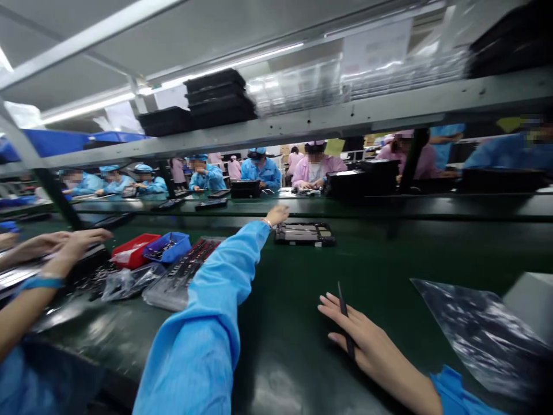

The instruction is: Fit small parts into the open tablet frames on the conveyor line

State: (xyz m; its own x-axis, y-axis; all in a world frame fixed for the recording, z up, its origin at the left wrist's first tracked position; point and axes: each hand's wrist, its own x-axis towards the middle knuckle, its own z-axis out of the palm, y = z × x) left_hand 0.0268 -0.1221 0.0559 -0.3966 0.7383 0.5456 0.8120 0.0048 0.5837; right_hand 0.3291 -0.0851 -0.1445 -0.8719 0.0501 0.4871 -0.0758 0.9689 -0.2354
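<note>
My left arm, in a light blue sleeve, is stretched far forward over the dark green belt. My left hand has its fingers curled at the far left corner of a black tray that holds a flat dark part. My right hand rests flat on the belt near me. A thin black tool is clamped between two of its outstretched fingers.
A co-worker's hands work at the left by a red bin, a blue bin, a long parts tray and plastic bags. A shiny sheet lies at the right. Several people sit across the belt.
</note>
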